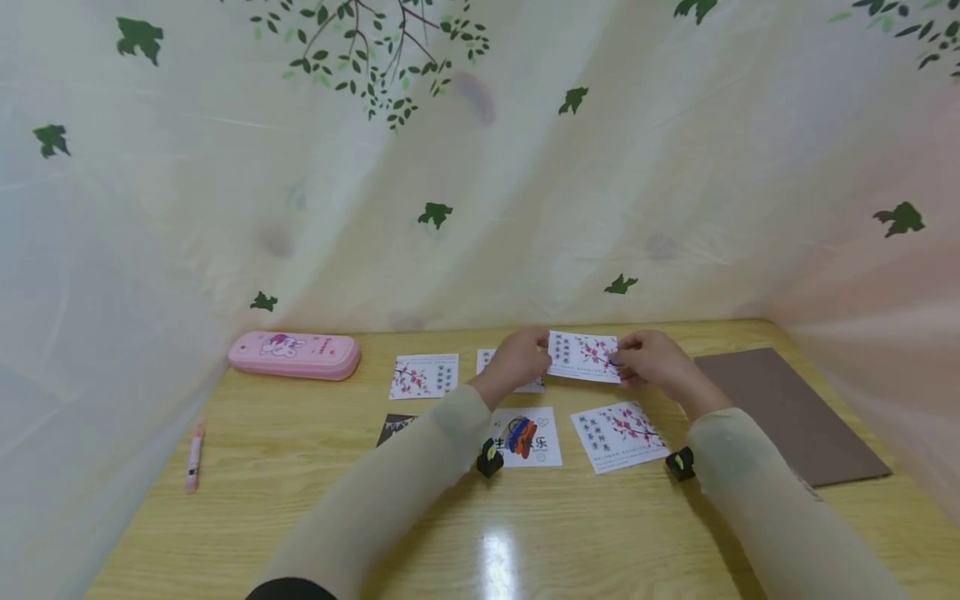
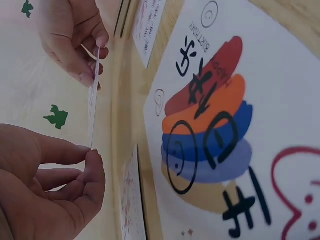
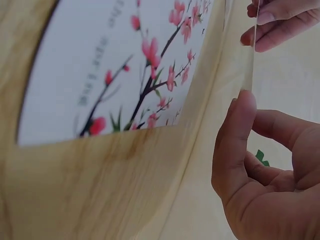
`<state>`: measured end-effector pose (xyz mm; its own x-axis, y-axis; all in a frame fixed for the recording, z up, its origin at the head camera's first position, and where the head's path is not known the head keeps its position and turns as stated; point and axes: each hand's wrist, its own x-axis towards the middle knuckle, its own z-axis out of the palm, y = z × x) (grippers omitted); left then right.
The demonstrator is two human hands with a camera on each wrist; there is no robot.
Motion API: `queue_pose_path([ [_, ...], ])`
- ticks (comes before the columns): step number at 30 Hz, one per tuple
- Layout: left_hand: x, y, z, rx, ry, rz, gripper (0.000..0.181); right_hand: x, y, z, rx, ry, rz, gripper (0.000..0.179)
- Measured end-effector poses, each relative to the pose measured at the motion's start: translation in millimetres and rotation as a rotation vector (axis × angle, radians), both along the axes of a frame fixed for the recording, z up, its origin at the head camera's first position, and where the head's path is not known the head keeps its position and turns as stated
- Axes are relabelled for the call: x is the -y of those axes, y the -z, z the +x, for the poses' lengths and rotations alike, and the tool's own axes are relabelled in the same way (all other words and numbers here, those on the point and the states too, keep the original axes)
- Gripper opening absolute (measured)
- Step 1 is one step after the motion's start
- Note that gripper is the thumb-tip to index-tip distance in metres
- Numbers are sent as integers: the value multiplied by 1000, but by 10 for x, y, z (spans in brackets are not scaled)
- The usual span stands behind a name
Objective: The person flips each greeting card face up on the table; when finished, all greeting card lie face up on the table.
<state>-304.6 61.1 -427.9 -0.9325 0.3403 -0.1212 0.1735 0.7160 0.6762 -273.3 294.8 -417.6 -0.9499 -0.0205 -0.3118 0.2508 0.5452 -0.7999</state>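
Observation:
Between both hands, a white card [image 1: 583, 357] with pink blossoms and dark characters is held up near the table's back edge. My left hand [image 1: 516, 360] pinches its left edge between thumb and fingers. The right edge is pinched by my right hand [image 1: 654, 362]. Both wrist views show this card [image 2: 93, 110] nearly edge-on, thin and straight. Below it on the table lie a card with colourful stripes and black characters [image 1: 551, 446] and a slightly turned blossom card [image 1: 619, 437]. Another card [image 1: 485, 358] is partly hidden behind my left hand.
Farther left lie one more blossom card [image 1: 423, 377] and a dark card [image 1: 393, 425], partly covered by the left sleeve. A pink pencil case [image 1: 294, 356] sits at the back left, with a pink pen [image 1: 194, 458] nearer. A brown-grey board [image 1: 787, 417] lies at right.

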Motion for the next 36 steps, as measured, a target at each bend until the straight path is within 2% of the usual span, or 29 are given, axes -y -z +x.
queue_pose_path([
  [8, -78, 21, 32, 8, 20, -92, 56, 12, 16, -52, 38, -19, 104, 42],
  [12, -99, 45, 47, 7, 49, -103, 45, 8, 56, -71, 75, 1, 120, 39],
  [15, -105, 73, 62, 13, 63, -106, 47, -8, 89, -83, 98, 18, 114, 40],
  [20, -119, 98, 77, 11, 82, -130, 61, -24, 103, -78, 97, 7, 123, 45],
  [26, -138, 99, 86, 27, 79, -140, 67, -22, 88, -65, 109, -3, 129, 49],
  [32, -71, 102, 92, -18, 119, -167, 70, -25, 78, -33, 77, -42, 155, 49],
  [36, 29, 83, 149, -57, 159, -173, 65, -14, 50, 52, 16, -95, 233, 58],
])
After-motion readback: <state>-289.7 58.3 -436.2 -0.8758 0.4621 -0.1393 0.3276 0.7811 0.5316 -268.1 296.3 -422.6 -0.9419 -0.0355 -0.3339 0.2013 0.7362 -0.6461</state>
